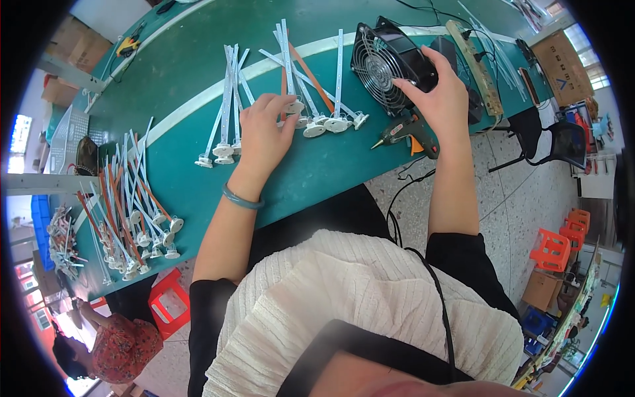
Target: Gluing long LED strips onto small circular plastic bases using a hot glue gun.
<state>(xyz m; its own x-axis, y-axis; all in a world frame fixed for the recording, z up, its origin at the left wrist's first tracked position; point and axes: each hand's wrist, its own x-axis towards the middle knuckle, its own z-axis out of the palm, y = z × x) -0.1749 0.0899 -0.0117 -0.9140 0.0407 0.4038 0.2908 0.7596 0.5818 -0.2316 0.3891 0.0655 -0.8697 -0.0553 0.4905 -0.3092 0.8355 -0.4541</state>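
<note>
My right hand [440, 89] grips the frame of a black fan [378, 63] with a round wire guard, thumb at the front and fingers over the top. My left hand [268, 126] is closed, fingertips on a white round end [296, 106] of a strip among a bunch; the fingers partly hide it. Several pale strips with white disc ends [338, 124] lie between the hands, along with brown strips [311, 76]. More such strips [223, 150] lie just left of my left hand. Below the fan, a dark hot glue gun [410, 132] lies near the table's edge.
A larger pile of disc-ended strips [135, 218] covers the left of the green table [317, 178]. A power strip [473, 66] with cables lies right of the fan. Yellow-handled pliers [127, 46] are far left. A person [119, 347] sits lower left by a red stool [169, 304].
</note>
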